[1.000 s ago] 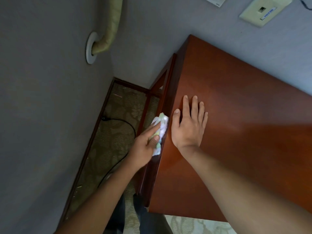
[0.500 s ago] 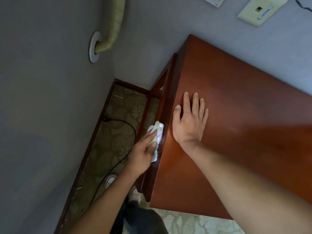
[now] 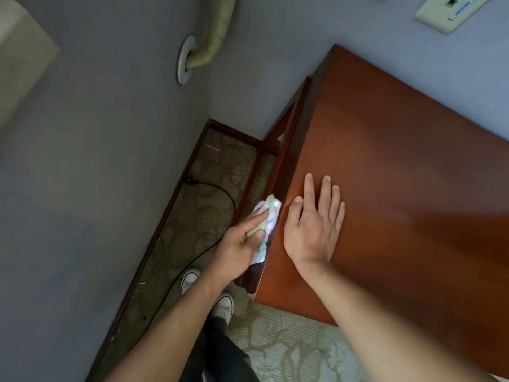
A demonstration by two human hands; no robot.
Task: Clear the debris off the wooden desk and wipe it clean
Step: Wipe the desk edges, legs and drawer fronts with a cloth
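— So, what are the hands doing?

— The right hand [image 3: 312, 230] lies flat on the top of the desk [image 3: 399, 188], near its left edge. Its fingers [image 3: 325, 194] are straight and slightly spread, the thumb beside the edge, and nothing is held under them as far as I can see.

— And the other one?

— The left hand [image 3: 242, 244] holds a crumpled cloth [image 3: 268, 216] against the side face of the desk, just below the top edge. Its forefinger stretches along the cloth and the thumb presses on it from the near side; the remaining fingers are hidden behind the hand, so how far they curl I cannot tell.

— What does the cloth look like?

— White with pale green and bluish patches, bunched up, sticking out beyond the fingertips and hanging a little below the thumb.

— And the desk itself?

— Reddish-brown wood, glossy, with a soft sheen across the top. It stands in a corner, its far side against the grey wall [image 3: 303, 28].

— Anything around it?

— A black cable [image 3: 220, 197] curls over the patterned carpet [image 3: 198, 216] between the desk and the left wall. White sneakers [image 3: 223, 307] show below the left forearm. A wrapped pipe [image 3: 217, 31] enters the wall through a round collar, and a beige wall plate [image 3: 451, 9] sits above the desk.
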